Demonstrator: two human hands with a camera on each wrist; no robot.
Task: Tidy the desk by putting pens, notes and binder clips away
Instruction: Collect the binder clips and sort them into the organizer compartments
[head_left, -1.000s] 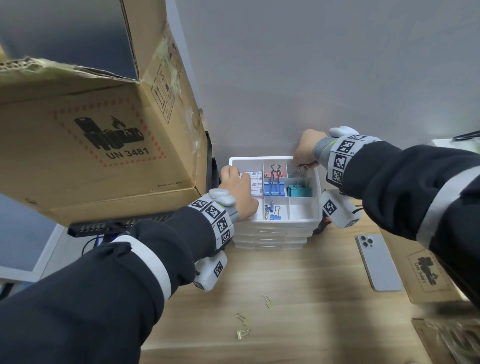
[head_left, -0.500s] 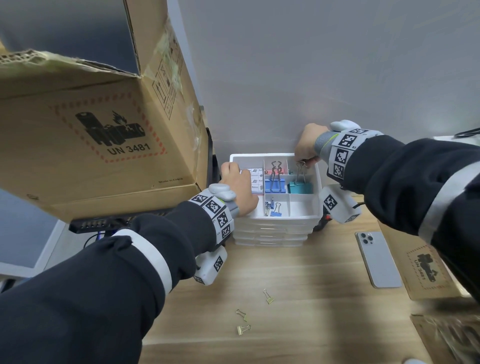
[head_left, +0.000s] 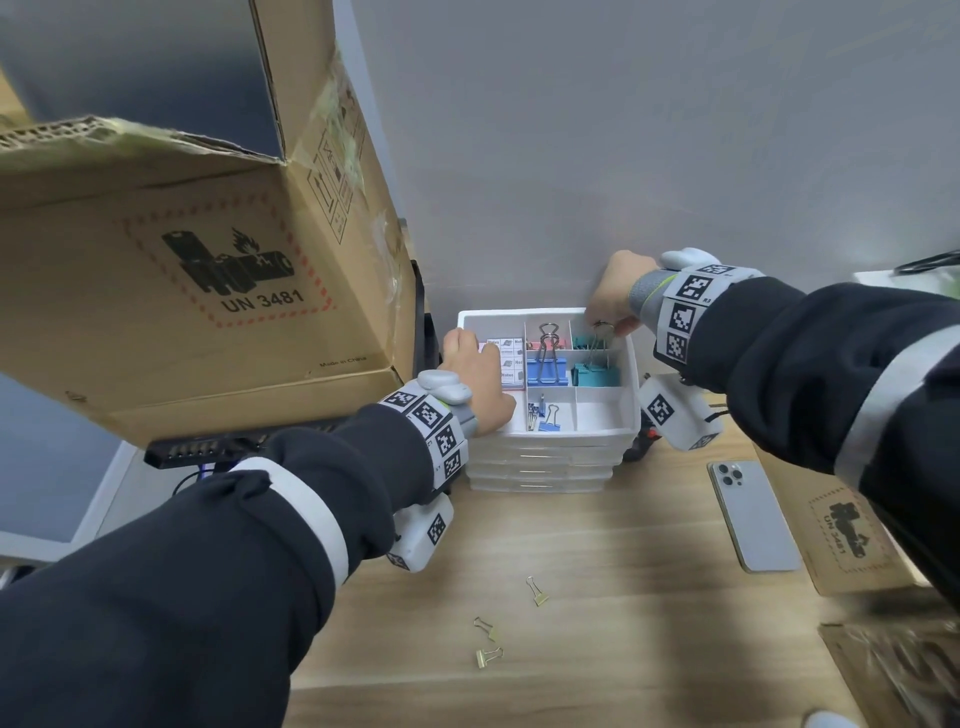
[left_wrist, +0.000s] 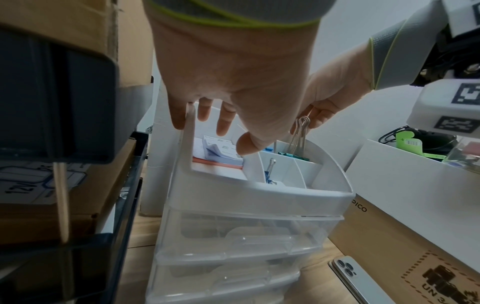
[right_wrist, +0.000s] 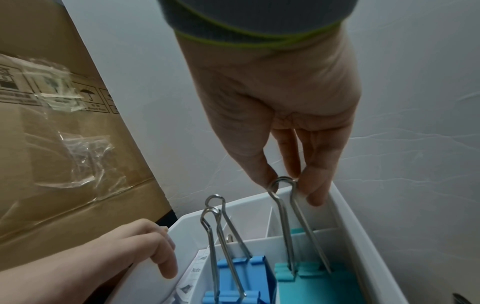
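Observation:
A white drawer organiser (head_left: 631, 415) stands against the wall, its top tray split into compartments. My right hand (head_left: 605, 325) pinches the wire handles (right_wrist: 283, 183) of a large teal binder clip (head_left: 597, 375), whose body (right_wrist: 311, 279) sits in the tray's right-hand compartment. A large blue binder clip (head_left: 545, 370) stands in the middle compartment beside it. My left hand (head_left: 475, 358) grips the tray's left wall (left_wrist: 191, 131), thumb inside over the sticky notes (left_wrist: 221, 152). A small blue clip (head_left: 549, 422) lies in a front compartment. Three small gold clips (head_left: 536, 591) lie loose on the desk.
A large open cardboard box (head_left: 182, 260) looms at the left, close to the organiser. A phone (head_left: 753, 514) lies face down at the right, beside a flat cardboard piece (head_left: 852, 535). A white box (left_wrist: 415, 185) stands right of the organiser.
Hardly anything: my right hand keeps its pinch on the teal clip's handles and has shifted only slightly. The left hand stays on the tray's left wall.

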